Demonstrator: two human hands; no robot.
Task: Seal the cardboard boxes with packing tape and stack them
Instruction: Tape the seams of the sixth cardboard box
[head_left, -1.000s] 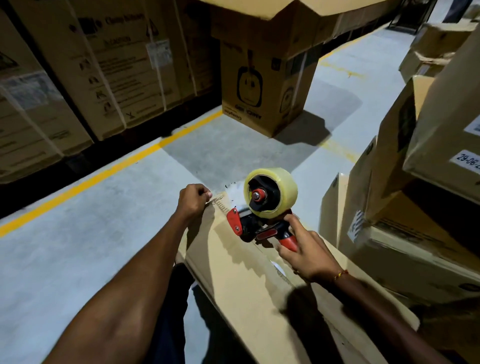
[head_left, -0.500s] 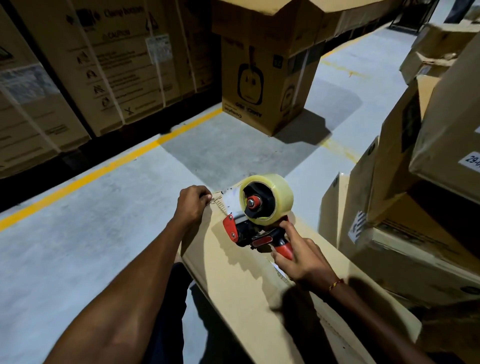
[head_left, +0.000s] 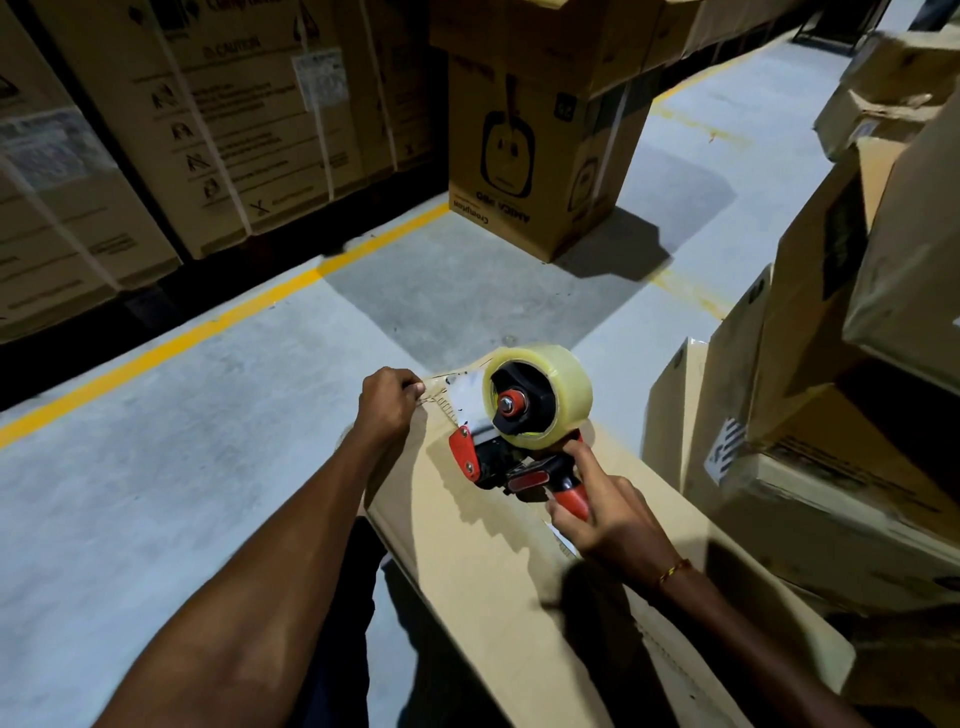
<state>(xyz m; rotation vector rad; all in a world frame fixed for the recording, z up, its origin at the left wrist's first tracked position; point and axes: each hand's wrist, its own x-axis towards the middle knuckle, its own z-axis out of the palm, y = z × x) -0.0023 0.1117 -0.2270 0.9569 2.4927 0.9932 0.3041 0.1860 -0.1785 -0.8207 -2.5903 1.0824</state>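
Cardboard box (head_left: 498, 571) lies nearest, long axis running from the viewer's lap away toward the floor, its near end cut off by the frame edge. Right hand (head_left: 608, 525) has fingers curled round the red handle of the tape gun (head_left: 519, 441), which sits on the box top near the far end, roll upright. Left hand (head_left: 387, 402) is at the far left corner, fingers closed in a pinch on the tape end (head_left: 447, 400) just beside the gun's mouth. Judgement: the seam lies toward the viewer from the gun, so the pull runs along the long axis, right hand leading. Seam itself is hard to make out under shadow. Beyond: grey floor with a yellow line (head_left: 208, 327), a printed box (head_left: 524, 150), stacked boxes (head_left: 831, 364) at right, partly cropped.
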